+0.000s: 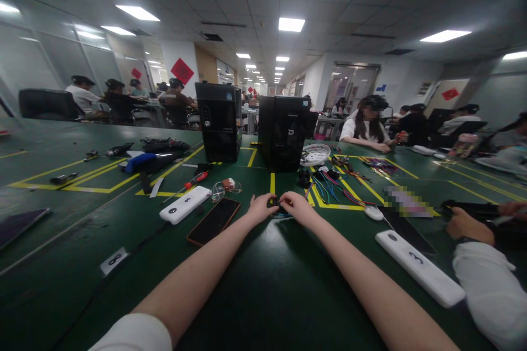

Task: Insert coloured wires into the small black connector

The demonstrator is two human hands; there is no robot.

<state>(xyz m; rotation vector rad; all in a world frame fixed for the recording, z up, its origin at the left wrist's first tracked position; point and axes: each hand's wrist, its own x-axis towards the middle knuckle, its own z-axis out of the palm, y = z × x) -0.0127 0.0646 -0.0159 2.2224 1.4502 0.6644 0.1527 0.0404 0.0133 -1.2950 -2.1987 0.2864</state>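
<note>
On the green tabletop, a white device marked 8 is lying beside a dark phone. The left hand is pinching a small dark part, which is sitting between both hands. The right hand is pinching its other side, fingers nearly meeting. Coloured wires are sprawling farther right.

Blk PC tower upright on grn worktop, 2nd tower alongside, wht basket nr it. Lower L: phone w/ orange edge, wht pwr bank marked 8, glasses, red-handled screwdriver.
</note>
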